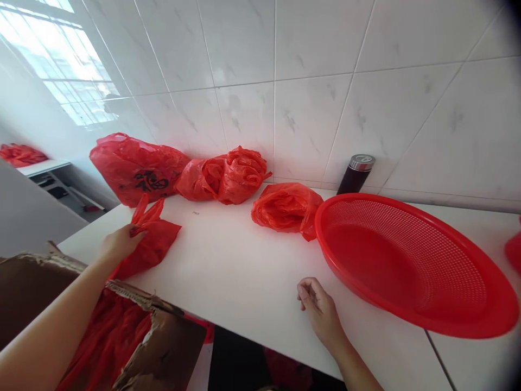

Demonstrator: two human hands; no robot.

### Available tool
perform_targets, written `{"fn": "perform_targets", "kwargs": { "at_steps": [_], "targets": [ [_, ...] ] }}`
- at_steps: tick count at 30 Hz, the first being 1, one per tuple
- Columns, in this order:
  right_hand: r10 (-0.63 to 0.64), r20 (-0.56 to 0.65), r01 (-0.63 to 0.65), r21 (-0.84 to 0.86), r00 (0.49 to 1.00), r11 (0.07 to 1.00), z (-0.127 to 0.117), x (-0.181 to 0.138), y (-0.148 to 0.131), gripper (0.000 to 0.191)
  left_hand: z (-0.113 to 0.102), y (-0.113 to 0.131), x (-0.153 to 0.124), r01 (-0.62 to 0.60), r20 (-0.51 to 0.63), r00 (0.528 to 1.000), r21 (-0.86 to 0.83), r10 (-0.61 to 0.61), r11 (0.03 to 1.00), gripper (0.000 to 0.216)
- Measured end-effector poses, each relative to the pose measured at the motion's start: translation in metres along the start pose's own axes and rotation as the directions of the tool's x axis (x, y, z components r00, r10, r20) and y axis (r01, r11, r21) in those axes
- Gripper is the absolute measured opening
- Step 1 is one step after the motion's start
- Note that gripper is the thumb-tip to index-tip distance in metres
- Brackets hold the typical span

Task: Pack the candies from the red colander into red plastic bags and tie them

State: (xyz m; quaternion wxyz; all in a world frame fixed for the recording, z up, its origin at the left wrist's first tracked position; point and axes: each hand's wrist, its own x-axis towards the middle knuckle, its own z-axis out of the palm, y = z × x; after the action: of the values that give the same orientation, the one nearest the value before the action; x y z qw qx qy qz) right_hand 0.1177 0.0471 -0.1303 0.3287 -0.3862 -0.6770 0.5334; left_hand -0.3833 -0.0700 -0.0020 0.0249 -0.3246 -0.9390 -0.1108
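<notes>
My left hand (121, 241) is closed on the gathered top of a red plastic bag (152, 244), above the left end of the white table. The bag's body hangs or rests by the table's front edge; I cannot tell which. Under my left forearm stands a torn cardboard box (175, 339) with red plastic bags (118, 326) inside. My right hand (319, 309) is over the table near its front edge, fingers curled in with nothing seen in them. To its right is a large red perforated plastic basket (374, 260).
Along the tiled wall sit a full red bag with a black character (138, 168), bundled red bags (223, 176) and an open-mouthed red bag (287, 209). A dark flask (354, 174) stands behind the basket. More red bags (22, 155) lie on a shelf at far left.
</notes>
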Motion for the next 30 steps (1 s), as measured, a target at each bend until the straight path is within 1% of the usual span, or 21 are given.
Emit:
{"fn": "perform_targets", "kwargs": {
  "at_steps": [3,5,6,7,8,10,12,13,15,17,18,20,21,22,24,25,26,28,30],
  "targets": [
    [-0.018,-0.008,0.018,0.002,1.0,1.0,0.002,0.0,-0.003,0.025,-0.002,0.011,-0.003,0.001,-0.008,1.0,0.07,0.0,0.998,0.06],
    [-0.041,-0.008,0.041,0.002,0.999,0.999,0.003,-0.002,-0.006,0.023,-0.005,0.028,-0.006,-0.006,-0.034,0.999,0.115,0.01,0.993,0.069],
    [-0.05,-0.006,0.05,0.0,0.999,0.999,0.003,-0.005,-0.008,0.023,-0.006,0.039,-0.007,-0.032,-0.057,0.998,0.134,0.04,0.99,0.071],
    [-0.054,0.0,0.054,-0.003,0.999,0.999,0.002,-0.008,-0.01,0.022,-0.008,0.051,-0.01,-0.082,-0.085,0.992,0.138,0.095,0.987,0.07],
    [-0.051,0.01,0.051,-0.007,0.999,0.999,0.0,-0.013,-0.011,0.02,-0.009,0.065,-0.013,-0.158,-0.112,0.979,0.117,0.171,0.981,0.067],
    [-0.024,0.033,0.024,-0.005,0.999,1.0,-0.005,-0.026,-0.012,0.018,-0.009,0.097,-0.022,-0.354,-0.139,0.927,-0.007,0.35,0.935,0.057],
    [0.022,0.041,-0.022,0.007,0.999,1.0,-0.015,-0.041,-0.011,0.018,-0.006,0.133,-0.037,-0.506,-0.117,0.862,-0.211,0.493,0.836,0.05],
    [0.044,0.028,-0.044,0.013,0.999,0.999,-0.02,-0.048,-0.01,0.018,-0.003,0.153,-0.046,-0.546,-0.087,0.832,-0.308,0.548,0.779,0.049],
    [0.078,-0.023,-0.077,0.02,0.997,0.997,-0.031,-0.06,-0.007,0.019,0.009,0.193,-0.066,-0.578,-0.009,0.759,-0.468,0.651,0.669,0.044],
    [0.096,-0.078,-0.095,0.021,0.992,0.995,-0.04,-0.065,-0.007,0.021,0.028,0.235,-0.084,-0.617,0.021,0.681,-0.522,0.732,0.588,0.037],
    [0.098,-0.096,-0.097,0.018,0.991,0.995,-0.043,-0.065,-0.008,0.022,0.04,0.256,-0.092,-0.636,0.016,0.648,-0.539,0.761,0.553,0.033],
    [0.077,-0.104,-0.078,-0.005,0.992,0.997,-0.048,-0.058,-0.014,0.024,0.068,0.296,-0.102,-0.669,-0.024,0.602,-0.56,0.798,0.488,0.027],
    [0.057,-0.101,-0.06,-0.026,0.993,0.998,-0.05,-0.053,-0.019,0.026,0.083,0.315,-0.105,-0.684,-0.059,0.595,-0.561,0.802,0.466,0.027],
    [0.041,-0.104,-0.047,-0.052,0.994,0.998,-0.051,-0.046,-0.023,0.03,0.096,0.333,-0.107,-0.695,-0.098,0.601,-0.554,0.793,0.458,0.028],
    [0.032,-0.135,-0.046,-0.1,0.99,0.994,-0.055,-0.033,-0.028,0.041,0.119,0.362,-0.107,-0.705,-0.156,0.624,-0.533,0.765,0.467,0.034],
    [0.034,-0.171,-0.055,-0.116,0.985,0.992,-0.058,-0.028,-0.029,0.048,0.128,0.372,-0.106,-0.704,-0.172,0.641,-0.522,0.749,0.482,0.037],
    [0.039,-0.219,-0.068,-0.126,0.975,0.99,-0.061,-0.024,-0.029,0.053,0.135,0.38,-0.103,-0.697,-0.176,0.658,-0.512,0.732,0.503,0.041],
    [0.042,-0.321,-0.087,-0.127,0.946,0.988,-0.066,-0.019,-0.025,0.06,0.144,0.387,-0.097,-0.671,-0.157,0.693,-0.496,0.703,0.551,0.049],
    [0.056,-0.371,-0.103,-0.109,0.927,0.989,-0.071,-0.018,-0.02,0.058,0.148,0.387,-0.088,-0.644,-0.116,0.717,-0.488,0.687,0.589,0.047]
  ]
}}
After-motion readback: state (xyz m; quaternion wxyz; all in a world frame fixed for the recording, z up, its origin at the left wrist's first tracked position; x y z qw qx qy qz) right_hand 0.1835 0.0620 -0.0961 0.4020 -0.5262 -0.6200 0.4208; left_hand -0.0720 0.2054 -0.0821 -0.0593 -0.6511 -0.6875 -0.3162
